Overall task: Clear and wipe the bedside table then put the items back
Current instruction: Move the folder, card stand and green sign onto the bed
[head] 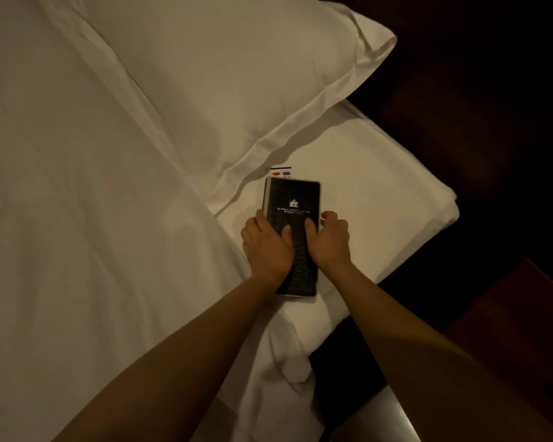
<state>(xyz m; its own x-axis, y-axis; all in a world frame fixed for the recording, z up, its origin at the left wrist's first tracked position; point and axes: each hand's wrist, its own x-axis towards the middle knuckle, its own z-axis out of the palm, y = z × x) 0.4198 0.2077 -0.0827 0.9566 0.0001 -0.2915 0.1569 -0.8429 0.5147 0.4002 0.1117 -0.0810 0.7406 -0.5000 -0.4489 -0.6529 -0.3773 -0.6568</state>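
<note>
A black hotel folder [296,199] with a white crown logo lies on the white bed sheet [380,173], just below the pillow's corner. My left hand [265,247] grips its left edge with the thumb on the cover. My right hand [331,239] grips its right edge, thumb also on top. A small white card [281,172] with a red and a blue mark peeks out from under the folder's far end. The bedside table [521,317] is the dark reddish wood at the lower right; little of it shows.
A large white pillow [237,74] lies across the top of the bed. A white duvet [77,218] covers the left side. The floor beyond the bed's right edge is dark. A pale metallic surface [387,419] shows at the bottom edge.
</note>
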